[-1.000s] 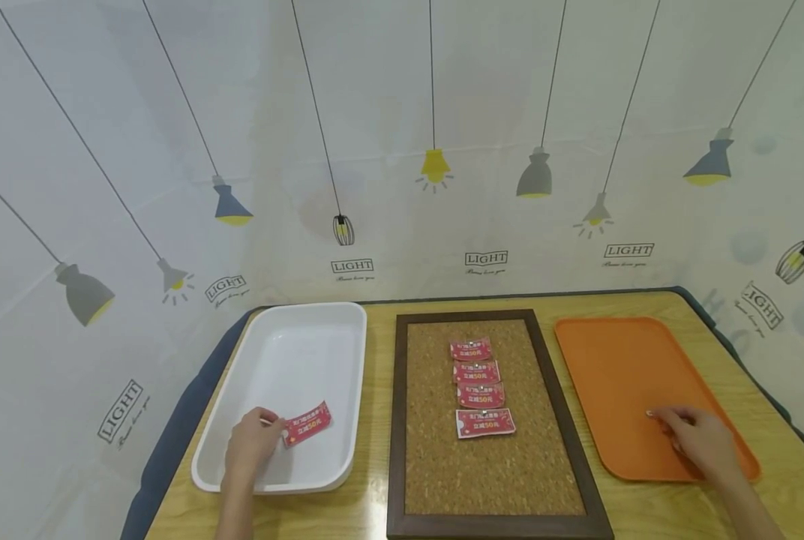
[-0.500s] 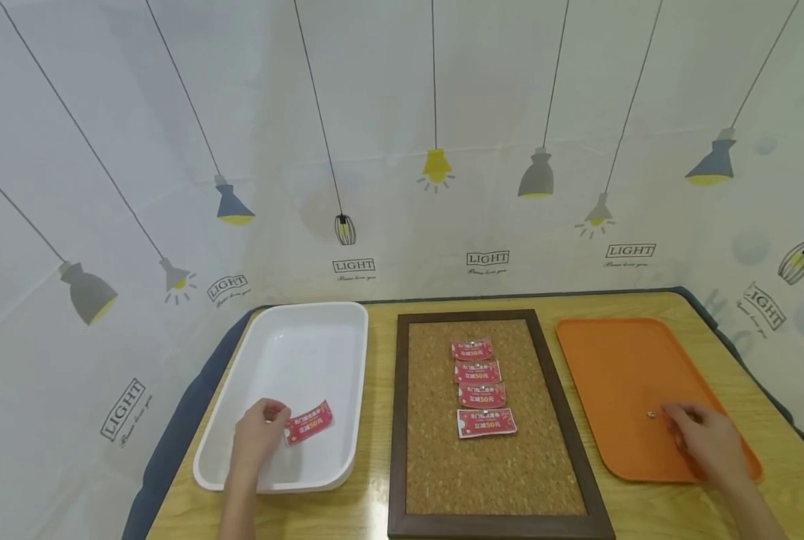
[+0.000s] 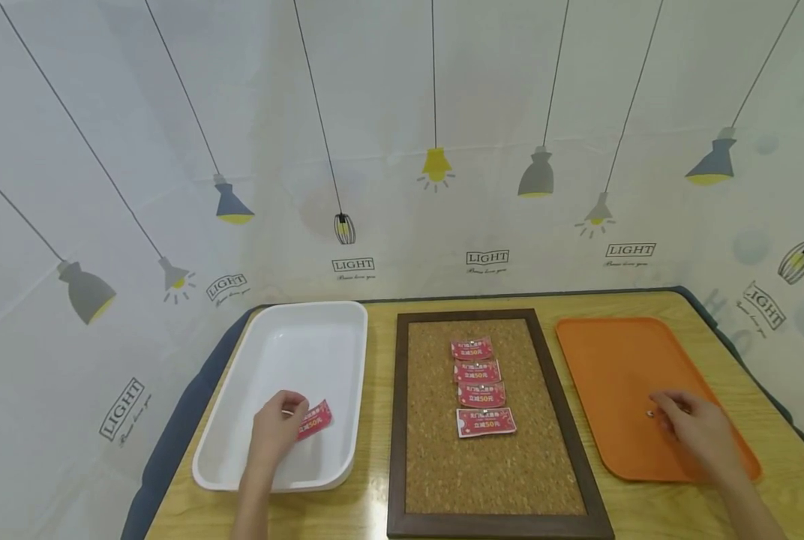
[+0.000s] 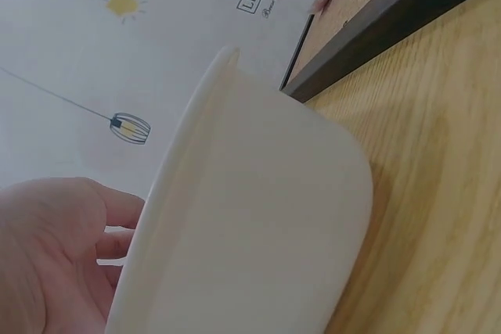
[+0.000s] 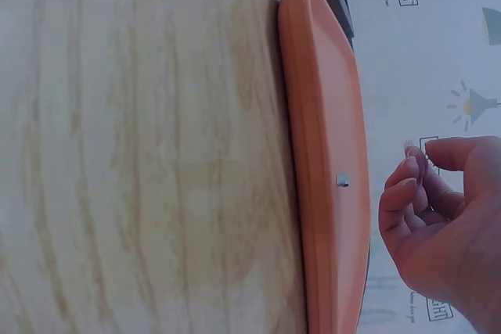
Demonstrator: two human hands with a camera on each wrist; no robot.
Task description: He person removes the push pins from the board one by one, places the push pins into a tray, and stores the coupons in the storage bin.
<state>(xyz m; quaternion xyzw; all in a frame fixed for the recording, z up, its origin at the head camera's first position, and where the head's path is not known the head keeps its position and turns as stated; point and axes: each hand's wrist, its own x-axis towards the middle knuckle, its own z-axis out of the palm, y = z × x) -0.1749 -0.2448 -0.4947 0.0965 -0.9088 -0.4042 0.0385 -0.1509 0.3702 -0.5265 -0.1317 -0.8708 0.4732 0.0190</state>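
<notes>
My left hand (image 3: 277,427) reaches over the white tray (image 3: 301,360), fingers loosely curled above the left part of a red coupon (image 3: 317,424) with white and yellow print. The left wrist view shows the left hand's fingers (image 4: 117,215) partly behind the tray's rim; whether they touch the coupon is hidden. My right hand (image 3: 699,431) hovers over the orange tray (image 3: 618,360), thumb and index finger bent close together. Near their tips a small silvery pushpin (image 3: 649,413) lies on the tray, apart from the fingers.
Between the trays lies a cork board (image 3: 490,480) in a dark wooden frame (image 3: 398,450). Several red coupons (image 3: 481,397) are pinned on it in a column. All stand on a wooden table (image 3: 375,420), before a wall sheet (image 3: 402,225) printed with lamps.
My left hand has moved right, from the coupon's left end to over it; the coupon stays put. My right hand drew back slightly, then came forward again; the pushpin stays in place.
</notes>
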